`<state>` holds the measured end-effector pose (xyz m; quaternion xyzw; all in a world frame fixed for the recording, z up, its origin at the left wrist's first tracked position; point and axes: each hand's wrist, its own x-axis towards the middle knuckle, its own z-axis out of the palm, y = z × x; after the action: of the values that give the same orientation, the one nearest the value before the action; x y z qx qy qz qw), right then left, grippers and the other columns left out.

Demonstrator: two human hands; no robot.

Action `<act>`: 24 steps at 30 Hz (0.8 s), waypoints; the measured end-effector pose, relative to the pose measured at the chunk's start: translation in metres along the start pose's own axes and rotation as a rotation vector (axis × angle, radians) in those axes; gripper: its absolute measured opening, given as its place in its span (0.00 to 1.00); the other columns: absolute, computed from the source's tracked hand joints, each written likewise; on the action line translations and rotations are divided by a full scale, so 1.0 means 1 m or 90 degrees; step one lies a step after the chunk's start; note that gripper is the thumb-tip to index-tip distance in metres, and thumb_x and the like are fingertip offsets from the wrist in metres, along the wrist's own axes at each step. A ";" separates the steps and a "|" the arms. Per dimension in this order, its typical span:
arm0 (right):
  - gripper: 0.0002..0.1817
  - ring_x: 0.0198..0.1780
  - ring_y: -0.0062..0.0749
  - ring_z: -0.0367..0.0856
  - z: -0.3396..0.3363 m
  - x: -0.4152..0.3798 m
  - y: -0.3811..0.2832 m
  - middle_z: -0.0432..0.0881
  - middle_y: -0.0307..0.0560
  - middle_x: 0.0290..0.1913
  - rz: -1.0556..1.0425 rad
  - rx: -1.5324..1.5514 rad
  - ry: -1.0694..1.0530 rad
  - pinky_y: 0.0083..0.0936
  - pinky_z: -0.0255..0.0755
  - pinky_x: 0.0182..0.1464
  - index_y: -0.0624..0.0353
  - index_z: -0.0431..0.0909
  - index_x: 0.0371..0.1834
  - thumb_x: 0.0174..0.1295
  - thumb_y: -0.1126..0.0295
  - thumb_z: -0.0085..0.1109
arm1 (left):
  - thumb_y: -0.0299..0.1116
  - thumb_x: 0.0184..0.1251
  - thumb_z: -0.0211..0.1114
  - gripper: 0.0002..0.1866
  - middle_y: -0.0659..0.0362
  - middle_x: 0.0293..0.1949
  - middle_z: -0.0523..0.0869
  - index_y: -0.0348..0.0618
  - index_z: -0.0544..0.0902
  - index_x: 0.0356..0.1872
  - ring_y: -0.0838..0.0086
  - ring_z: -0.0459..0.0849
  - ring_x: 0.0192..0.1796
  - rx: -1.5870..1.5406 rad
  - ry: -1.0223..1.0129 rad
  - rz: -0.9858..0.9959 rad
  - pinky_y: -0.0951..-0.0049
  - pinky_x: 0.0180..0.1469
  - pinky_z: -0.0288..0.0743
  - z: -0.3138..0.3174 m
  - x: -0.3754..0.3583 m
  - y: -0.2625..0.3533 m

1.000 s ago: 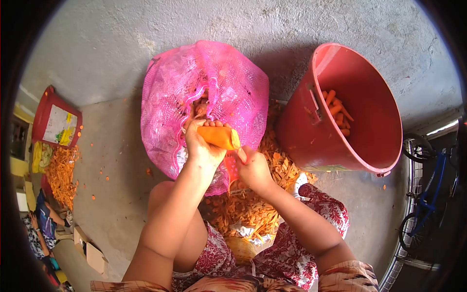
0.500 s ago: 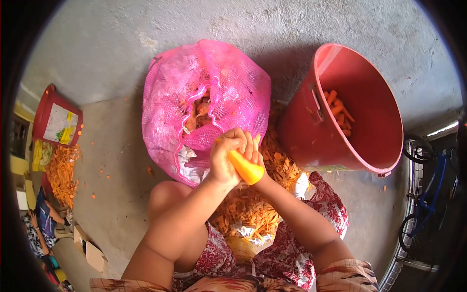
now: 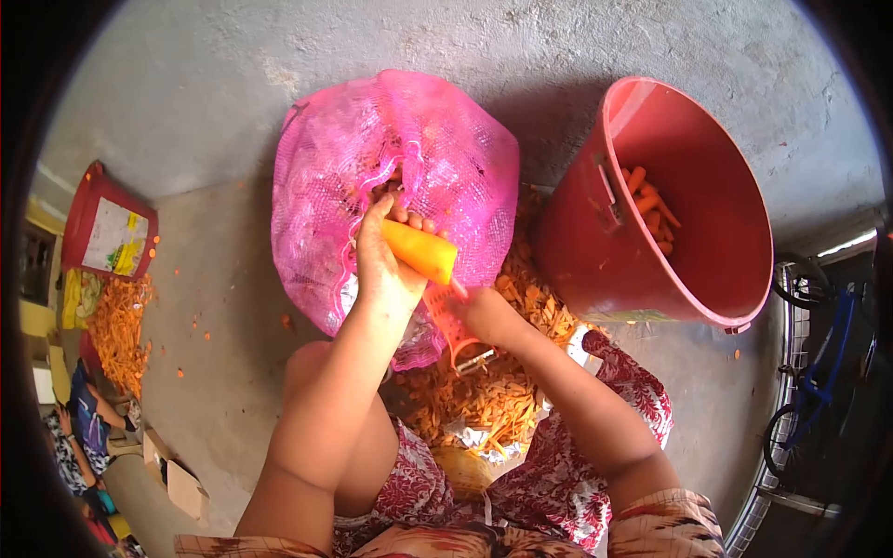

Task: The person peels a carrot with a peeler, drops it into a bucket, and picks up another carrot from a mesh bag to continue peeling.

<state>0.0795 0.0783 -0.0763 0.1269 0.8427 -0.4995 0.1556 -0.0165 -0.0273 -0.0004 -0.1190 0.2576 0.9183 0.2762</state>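
Observation:
A peeled, bright yellow-orange carrot (image 3: pixel 423 251) lies across my left hand (image 3: pixel 379 265), with the fingers wrapped round it. The carrot's thick end points to the lower right. My right hand (image 3: pixel 495 318) is closed on an orange peeler (image 3: pixel 448 324), held just below that thick end; its fingers are partly hidden. Behind both hands stands a pink mesh sack (image 3: pixel 316 177) with its mouth partly open. Under my hands, a heap of carrot peelings (image 3: pixel 493 409) lies between the legs.
A large red bucket (image 3: pixel 577 223) at the right holds several carrots (image 3: pixel 651 205). At the far left are another red bucket (image 3: pixel 84 209), more peelings (image 3: pixel 121 325), a cardboard box (image 3: pixel 181 484) and other people. A blue bicycle (image 3: pixel 823 372) stands at the far right, near the grey wall (image 3: pixel 539 37).
My hands, close together before, have separated. The left has moved up and left with the carrot, now opened palm-up beneath it. The right has dropped lower, and the orange peeler has come into view.

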 end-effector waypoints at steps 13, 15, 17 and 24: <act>0.12 0.42 0.33 0.77 0.005 -0.043 0.017 0.79 0.46 0.38 0.101 -0.387 -0.497 0.29 0.70 0.40 0.51 0.78 0.37 0.49 0.69 0.47 | 0.33 0.50 0.58 0.08 0.57 0.16 0.74 0.39 0.74 0.22 0.73 0.75 0.21 1.147 -0.357 -0.119 0.73 0.26 0.70 -0.021 -0.016 -0.060; 0.14 0.44 0.30 0.76 0.012 -0.046 0.045 0.78 0.45 0.41 0.035 -0.397 -0.355 0.27 0.69 0.42 0.51 0.76 0.41 0.50 0.68 0.48 | 0.37 0.48 0.60 0.11 0.55 0.17 0.73 0.39 0.74 0.23 0.71 0.75 0.24 1.354 -0.542 -0.239 0.70 0.28 0.69 -0.015 -0.034 -0.074; 0.16 0.47 0.30 0.73 0.029 -0.033 0.084 0.76 0.47 0.45 -0.037 -0.416 -0.259 0.26 0.67 0.45 0.52 0.74 0.44 0.52 0.67 0.47 | 0.40 0.48 0.60 0.13 0.56 0.17 0.73 0.40 0.73 0.22 0.72 0.74 0.24 1.285 -0.691 -0.271 0.70 0.30 0.68 0.004 -0.041 -0.088; 0.12 0.40 0.42 0.77 0.078 0.006 0.162 0.78 0.51 0.37 -0.170 -0.433 -0.193 0.33 0.69 0.40 0.61 0.76 0.36 0.50 0.69 0.48 | 0.31 0.53 0.62 0.14 0.63 0.37 0.71 0.41 0.69 0.38 0.83 0.70 0.37 0.566 -0.623 0.369 0.81 0.39 0.67 0.192 -0.041 -0.092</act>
<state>0.1439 0.0858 -0.2439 -0.1180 0.9366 -0.2211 0.2451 0.0544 0.1238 0.1378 0.5026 0.4750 0.7111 0.1272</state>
